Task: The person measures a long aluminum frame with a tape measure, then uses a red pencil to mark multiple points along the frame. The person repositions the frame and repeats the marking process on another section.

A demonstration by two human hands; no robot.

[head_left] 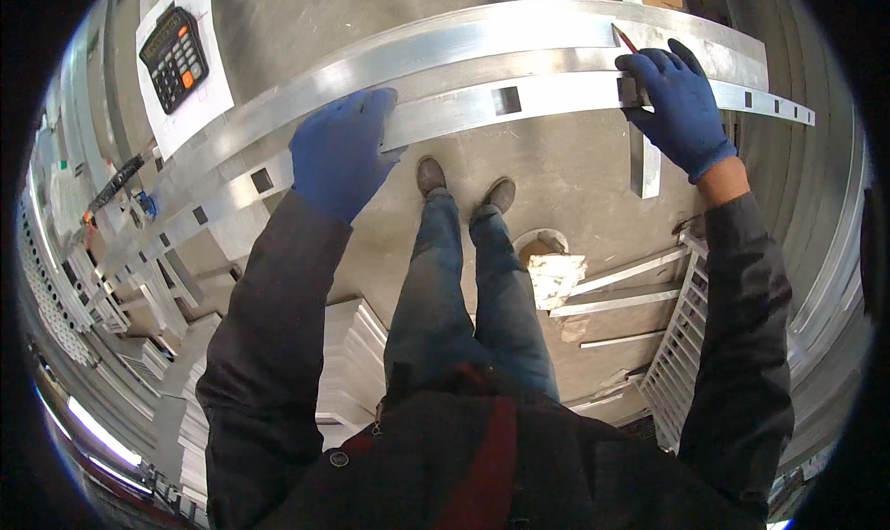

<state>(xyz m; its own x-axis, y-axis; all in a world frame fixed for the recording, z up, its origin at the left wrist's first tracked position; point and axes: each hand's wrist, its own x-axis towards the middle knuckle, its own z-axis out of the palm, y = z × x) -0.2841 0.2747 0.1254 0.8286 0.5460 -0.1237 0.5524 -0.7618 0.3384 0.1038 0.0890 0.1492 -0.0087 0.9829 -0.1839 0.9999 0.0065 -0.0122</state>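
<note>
Long aluminium bars cross in front of me: a bar with square holes [565,98] along my side, and wide smooth bars [482,37] just beyond it. My left hand [338,150], in a blue glove, is closed over the holed bar, its fingertips partly hidden. In a matching glove, my right hand [681,108] holds a slim red pencil [627,39]. The pencil's point is at the squared end of a bright bar. That hand's thumb and fingers also lie about the holed bar, next to one of its holes.
At the far left a black calculator [174,59] lies on a white paper sheet [206,99]. A black-handled tool [120,179] is nearer. Stacked metal profiles [348,354] stand at lower left. A ladder-like frame [681,331] and loose bars [616,300] lie right of my legs.
</note>
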